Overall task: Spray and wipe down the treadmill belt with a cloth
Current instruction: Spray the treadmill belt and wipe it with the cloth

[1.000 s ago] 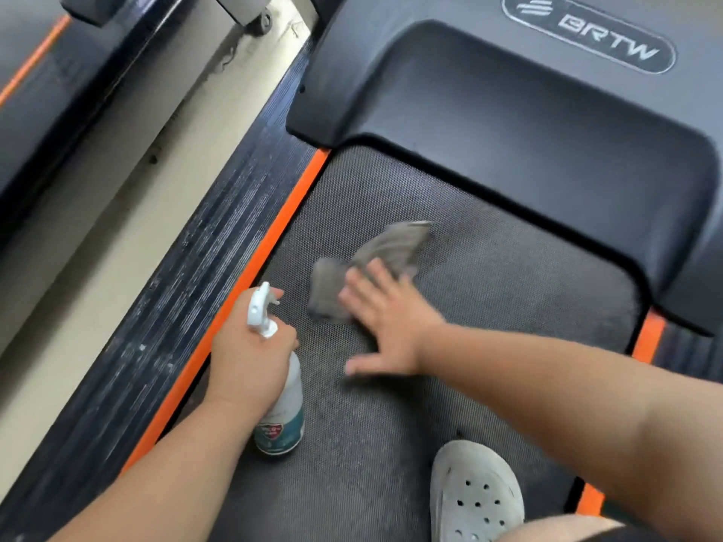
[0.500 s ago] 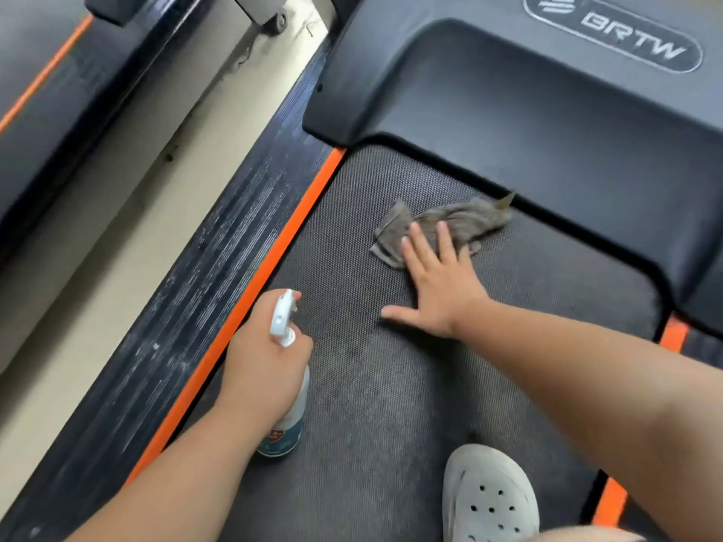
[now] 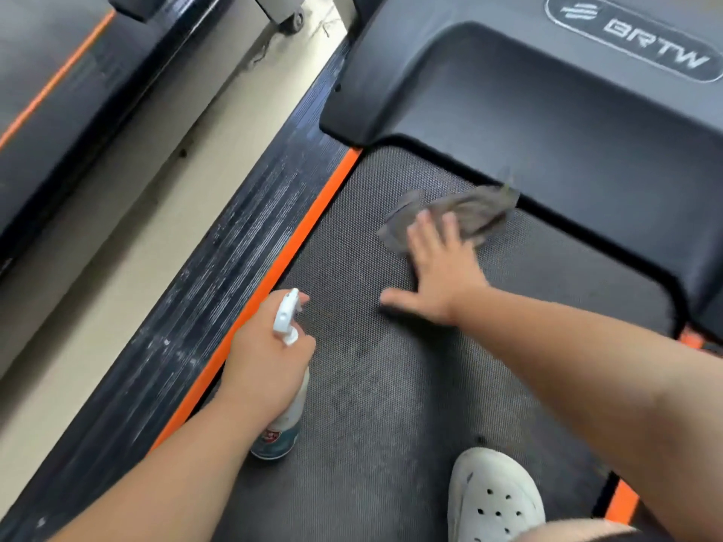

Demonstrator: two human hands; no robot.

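The dark textured treadmill belt (image 3: 391,385) fills the middle of the view. A grey cloth (image 3: 465,211) lies crumpled on it near the motor cover. My right hand (image 3: 442,267) presses flat on the cloth's near part with fingers straight and thumb spread to the left. My left hand (image 3: 266,365) grips a white spray bottle (image 3: 283,428) that stands on the belt near the orange stripe; its white nozzle sticks up above my fingers.
The black motor cover (image 3: 547,103) with a BRTW logo borders the belt's far end. An orange stripe (image 3: 274,275) and a ribbed black side rail (image 3: 203,299) run along the left. A white clog (image 3: 493,498) stands on the belt. A second treadmill (image 3: 58,84) lies beyond a strip of beige floor.
My right hand swept the cloth from the belt's left middle toward the motor cover, and now it blurs there. My left hand kept holding the bottle in place.
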